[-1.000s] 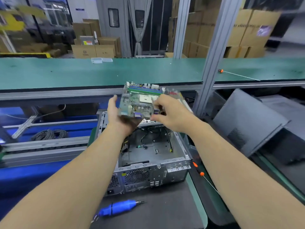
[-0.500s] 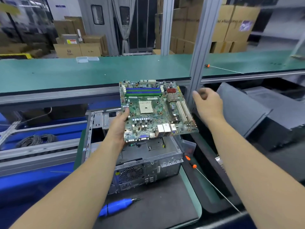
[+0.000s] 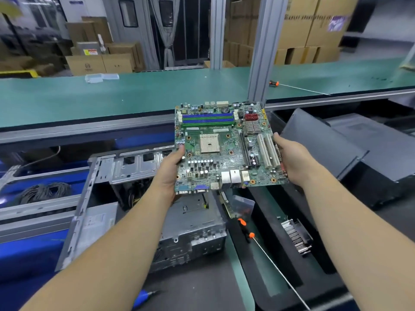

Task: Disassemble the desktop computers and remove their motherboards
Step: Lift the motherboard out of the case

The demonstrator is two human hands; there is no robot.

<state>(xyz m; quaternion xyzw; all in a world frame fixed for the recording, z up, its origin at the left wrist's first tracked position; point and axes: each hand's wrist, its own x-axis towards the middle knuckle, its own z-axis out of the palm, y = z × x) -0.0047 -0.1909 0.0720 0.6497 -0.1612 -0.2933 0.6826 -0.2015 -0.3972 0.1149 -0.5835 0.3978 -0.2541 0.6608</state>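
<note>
Both hands (image 3: 170, 173) grip motherboard (image 3: 224, 149) edges

The board (image 3: 226, 149) hid both hands' fingers beneath it and part of the open case (image 3: 193, 230). The blue driver (image 3: 143, 298) lay mostly behind the left forearm; far boxes (image 3: 310, 30) blurred.

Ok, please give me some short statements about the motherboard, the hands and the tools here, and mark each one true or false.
1. Both hands hold the motherboard. True: the left hand grips its left edge, the right hand its right edge.
2. The motherboard sits inside the computer case. False: it is lifted above the case.
3. The CPU socket carries a cooler. False: it is bare.
4. An orange-handled screwdriver lies right of the case. True.
5. The blue electric screwdriver is in the right hand. False: it lies on the bench.
</note>
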